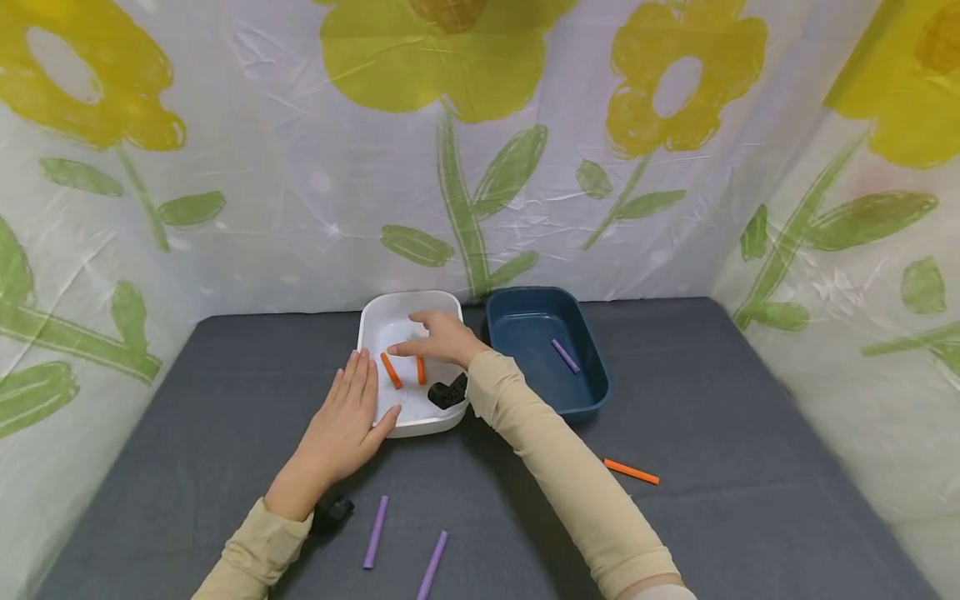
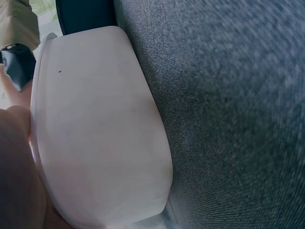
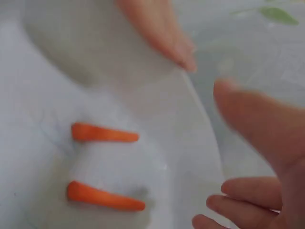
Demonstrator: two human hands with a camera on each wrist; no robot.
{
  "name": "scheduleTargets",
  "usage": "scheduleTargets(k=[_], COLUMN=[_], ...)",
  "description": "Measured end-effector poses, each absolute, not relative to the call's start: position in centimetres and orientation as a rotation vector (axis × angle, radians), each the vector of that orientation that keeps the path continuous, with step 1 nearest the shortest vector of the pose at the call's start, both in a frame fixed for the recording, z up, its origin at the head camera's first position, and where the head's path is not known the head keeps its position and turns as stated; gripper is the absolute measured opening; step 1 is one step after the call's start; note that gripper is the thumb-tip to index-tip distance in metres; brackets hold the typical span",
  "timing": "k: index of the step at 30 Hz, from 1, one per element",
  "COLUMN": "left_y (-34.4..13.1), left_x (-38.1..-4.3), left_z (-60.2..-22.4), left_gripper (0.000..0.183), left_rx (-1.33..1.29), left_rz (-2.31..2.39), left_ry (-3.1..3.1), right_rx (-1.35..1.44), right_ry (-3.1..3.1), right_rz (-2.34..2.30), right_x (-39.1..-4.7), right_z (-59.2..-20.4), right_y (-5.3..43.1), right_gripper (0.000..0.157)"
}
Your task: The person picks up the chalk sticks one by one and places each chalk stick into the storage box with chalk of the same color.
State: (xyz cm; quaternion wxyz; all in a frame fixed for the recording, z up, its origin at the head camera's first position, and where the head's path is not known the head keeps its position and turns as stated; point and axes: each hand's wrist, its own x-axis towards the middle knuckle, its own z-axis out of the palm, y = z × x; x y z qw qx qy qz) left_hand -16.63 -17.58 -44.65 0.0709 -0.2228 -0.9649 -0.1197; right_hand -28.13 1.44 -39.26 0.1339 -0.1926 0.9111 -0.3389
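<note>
Two short orange sticks (image 1: 391,372) lie apart inside a white tray (image 1: 386,321). My left hand (image 1: 341,421) rests along the tray's left edge with its fingers straight. In the left wrist view the tray's outer wall (image 2: 102,129) fills much of the picture, and part of that hand (image 2: 19,167) shows at its rim. Over the tray is my right hand (image 1: 442,337), thumb and fingers spread apart. The right wrist view shows nothing between its thumb and fingers (image 3: 252,192), with both orange sticks (image 3: 105,196) lying off to the side.
A dark blue tray (image 1: 525,333) stands just right of the white one, with a purple stick (image 1: 566,356) inside. Another orange stick (image 1: 632,472) lies on the grey cloth at right. Two purple sticks (image 1: 376,533) lie near the front. Behind hangs a flowered curtain (image 1: 285,208).
</note>
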Motion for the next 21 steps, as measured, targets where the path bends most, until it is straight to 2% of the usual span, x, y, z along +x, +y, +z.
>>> scheduleTargets(k=[7, 21], left_y=[-17.6, -17.5], left_x=[-16.4, -16.5], left_z=[-44.5, -44.6], left_gripper=[0.076, 0.077], left_rx=[-0.678, -0.681], left_rz=[-0.385, -0.39], left_ry=[-2.875, -2.891], right_rx=[-0.589, -0.478], right_ry=[2.698, 2.776], right_rz=[-0.927, -1.034], right_x=[-26.9, -23.7], right_z=[-37.3, -33.2], right_y=[1.4, 1.7], right_gripper=[0.074, 0.065])
